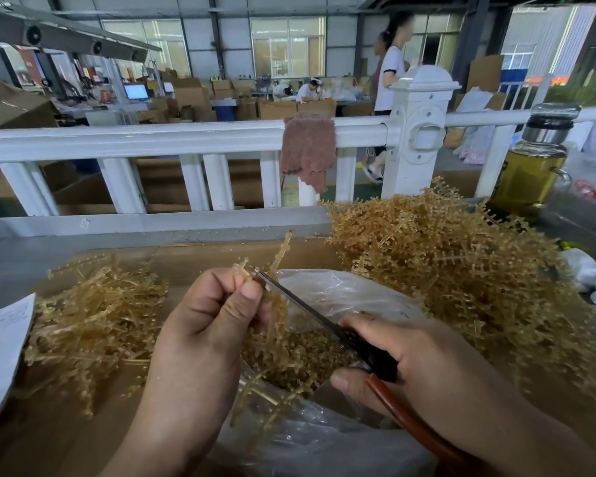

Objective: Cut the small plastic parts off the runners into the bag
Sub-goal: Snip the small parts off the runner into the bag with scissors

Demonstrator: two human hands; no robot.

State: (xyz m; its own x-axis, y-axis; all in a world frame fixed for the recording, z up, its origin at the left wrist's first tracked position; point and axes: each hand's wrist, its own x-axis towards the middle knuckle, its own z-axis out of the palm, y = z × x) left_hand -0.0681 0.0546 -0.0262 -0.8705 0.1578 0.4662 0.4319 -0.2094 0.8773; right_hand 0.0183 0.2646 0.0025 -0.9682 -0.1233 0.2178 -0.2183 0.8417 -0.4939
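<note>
Mid-cut: the left hand (pixel 207 315) is pinching a runner (pixel 282 251) over the open bag (pixel 341 294) of cut parts (pixel 300 359) while the right hand (pixel 410 359) is gripping scissors (pixel 300 301), tips at the runner's top; next, the blades likely need closing on a part's stem.

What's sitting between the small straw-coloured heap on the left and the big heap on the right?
In the head view: an open clear bag of cut parts, above it the left hand pinching a runner and the right hand holding scissors.

Bag (pixel 341 297) between two runner piles (pixel 461 270)
</note>
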